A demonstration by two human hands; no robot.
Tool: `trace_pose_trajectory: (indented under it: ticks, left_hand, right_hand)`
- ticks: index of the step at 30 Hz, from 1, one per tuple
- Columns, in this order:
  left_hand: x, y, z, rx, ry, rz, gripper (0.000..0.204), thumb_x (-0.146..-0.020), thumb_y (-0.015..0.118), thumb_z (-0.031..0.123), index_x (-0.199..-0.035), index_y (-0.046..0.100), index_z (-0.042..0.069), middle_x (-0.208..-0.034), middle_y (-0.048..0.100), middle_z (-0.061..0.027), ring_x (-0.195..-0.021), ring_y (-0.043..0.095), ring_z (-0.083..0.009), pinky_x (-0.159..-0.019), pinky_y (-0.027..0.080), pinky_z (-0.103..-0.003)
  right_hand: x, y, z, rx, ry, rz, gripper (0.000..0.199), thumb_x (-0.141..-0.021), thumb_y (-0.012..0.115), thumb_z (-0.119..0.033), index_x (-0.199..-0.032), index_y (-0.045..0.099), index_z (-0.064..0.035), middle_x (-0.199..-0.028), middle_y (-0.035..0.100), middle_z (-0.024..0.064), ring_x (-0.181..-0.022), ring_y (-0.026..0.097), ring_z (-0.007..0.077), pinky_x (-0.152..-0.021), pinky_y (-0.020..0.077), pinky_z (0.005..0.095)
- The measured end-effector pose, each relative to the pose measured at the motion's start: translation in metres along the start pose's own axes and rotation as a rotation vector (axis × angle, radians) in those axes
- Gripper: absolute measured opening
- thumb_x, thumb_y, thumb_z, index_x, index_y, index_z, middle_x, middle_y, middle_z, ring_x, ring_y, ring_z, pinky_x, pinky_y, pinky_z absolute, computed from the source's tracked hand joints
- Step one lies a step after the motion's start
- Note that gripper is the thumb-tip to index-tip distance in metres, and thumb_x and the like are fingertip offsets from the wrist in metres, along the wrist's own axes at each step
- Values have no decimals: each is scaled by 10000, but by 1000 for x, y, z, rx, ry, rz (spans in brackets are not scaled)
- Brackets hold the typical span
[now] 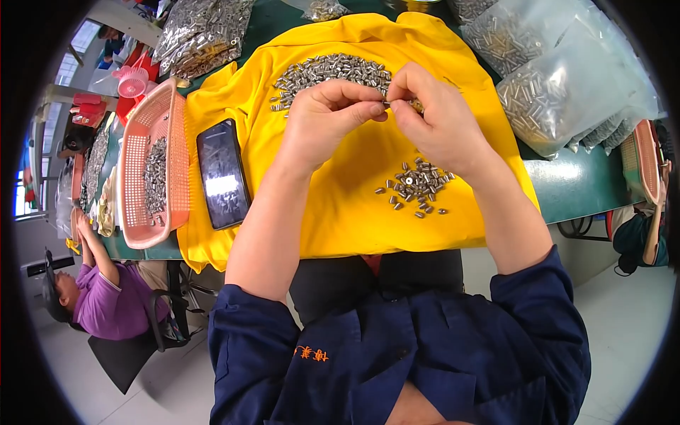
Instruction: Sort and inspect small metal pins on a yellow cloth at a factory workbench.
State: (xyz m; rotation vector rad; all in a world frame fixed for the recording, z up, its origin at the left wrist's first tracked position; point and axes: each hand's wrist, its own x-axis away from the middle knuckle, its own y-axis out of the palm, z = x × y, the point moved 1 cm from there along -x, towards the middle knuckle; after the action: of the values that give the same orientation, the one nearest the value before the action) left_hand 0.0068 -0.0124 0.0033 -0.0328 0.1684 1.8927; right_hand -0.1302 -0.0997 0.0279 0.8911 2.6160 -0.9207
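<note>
My left hand [326, 120] and my right hand [439, 120] meet above the yellow cloth [333, 212], thumbs and forefingers pinched. Between the fingertips is a tiny metal part [387, 104], mostly hidden, so its exact kind cannot be made out. Some brass-coloured bits [416, 106] show by the curled fingers of my right hand. Behind my hands spreads a large heap of small silver metal cylinders [333, 71]. A smaller pile of similar short cylinders [418, 185] lies nearer me, below my right hand; at least one shows a hole in its end.
Left of my arm lies a black phone [223, 173], beside a pink plastic basket [178, 177] with metal parts inside. Bags of metal parts stand at the back left [202, 35] and right [542, 99]. A person in purple [117, 297] sits at far left, another person [641, 237] far right.
</note>
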Motion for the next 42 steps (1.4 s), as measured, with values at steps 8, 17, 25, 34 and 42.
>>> trace_pose_trajectory:
  ticks: [8, 17, 25, 34, 42]
  left_hand:
    - [0, 1, 1, -5, -6, 21, 89, -737, 600, -4, -824, 594, -25, -775, 614, -68, -710, 598, -126, -668, 486, -225]
    - [-3, -8, 4, -221, -61, 109, 76, -722, 598, 26, -795, 611, 12, -739, 616, -19, -677, 565, -74, -626, 451, -193]
    - [17, 29, 0, -540, 102, -482, 125, -712, 612, 104, -814, 628, 32, -748, 629, -79, -674, 606, -164, -619, 465, -244]
    - [4, 13, 1, -110, 22, 82, 182, -739, 617, 54, -916, 600, 16, -800, 614, -8, -708, 561, -62, -646, 453, -193]
    - [5, 13, 5, -46, 0, 59, 136, -758, 595, 34, -888, 605, -2, -793, 612, -28, -709, 569, -79, -648, 452, -185]
  right_hand:
    - [-1, 2, 0, -32, -28, 29, 55, -755, 469, -73, -785, 450, -31, -640, 534, 110, -580, 531, 230, -532, 414, 296]
    - [-9, -23, 22, -787, 379, 8, 47, -797, 443, -92, -799, 444, -45, -592, 386, -27, -495, 336, 59, -448, 279, 205]
    - [-9, -22, 22, -1192, 533, -135, 25, -797, 418, -55, -780, 428, -70, -566, 348, -25, -481, 320, 63, -436, 251, 202]
    - [-7, -14, 14, -1050, 445, -200, 33, -775, 418, -44, -791, 419, -73, -601, 372, -27, -508, 330, 57, -465, 258, 198]
    - [-5, -3, 6, -688, 333, -147, 58, -773, 412, -54, -825, 438, -57, -640, 400, -27, -567, 356, 45, -506, 281, 180]
